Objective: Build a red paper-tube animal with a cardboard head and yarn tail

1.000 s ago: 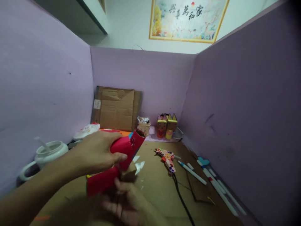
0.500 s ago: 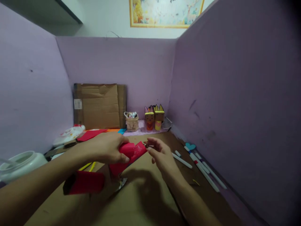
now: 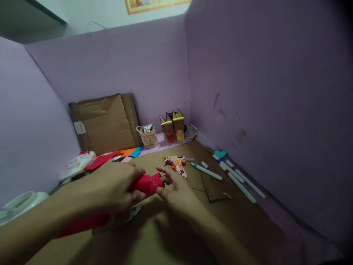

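Note:
My left hand (image 3: 121, 182) is closed round a red paper-covered roll (image 3: 149, 184), gripping it from above. Shiny, glue-like streaks show on the red surface. At the roll's right end, where a brown inside shows, my right hand (image 3: 176, 191) has its thumb and fingers closed on the rim. Just beyond my right fingers lies a glue gun (image 3: 176, 161) with a colourful pattern and a stick at its back end. Another red piece (image 3: 85, 224) lies partly hidden below my left forearm.
Several white markers (image 3: 238, 184) lie along the right wall near a blue heart (image 3: 220, 154). At the back stand two cat-faced paper figures (image 3: 173, 127), a small basket (image 3: 149, 138) and leaning cardboard (image 3: 106, 123). A white jar (image 3: 26, 206) stands at the left.
The view has turned right and tilted. My hands have come closer together on the red roll, with my right fingers now at its end. The glue gun has come into view behind them.

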